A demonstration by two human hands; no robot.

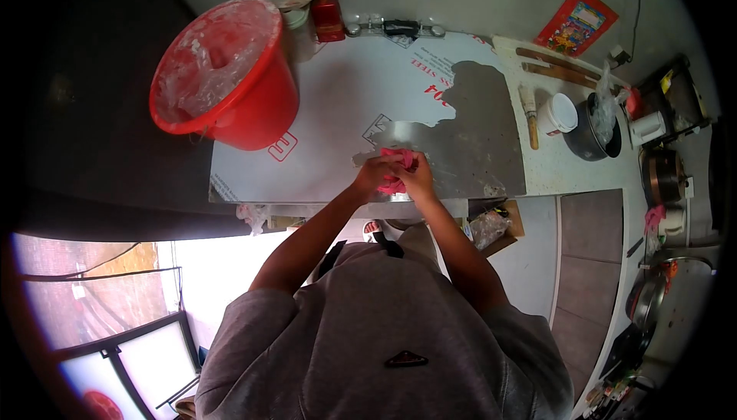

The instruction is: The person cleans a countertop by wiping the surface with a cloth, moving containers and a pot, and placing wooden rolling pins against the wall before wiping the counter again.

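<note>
A crumpled pink cloth [398, 156] is bunched between my two hands, just above the front edge of the steel-topped table [476, 128]. My left hand [375, 175] has its fingers closed around the cloth's left side. From the right, my right hand [418, 176] grips the same cloth, with its fingers close to those of the left. Parts of the cloth stay hidden behind the fingers.
A big red bucket [269, 105] with clear plastic inside stands at the left. Behind it are a jar [299, 32] and a red bottle [328, 17]. A brush [530, 117], white tub [558, 115] and dark pot [587, 142] sit at the right.
</note>
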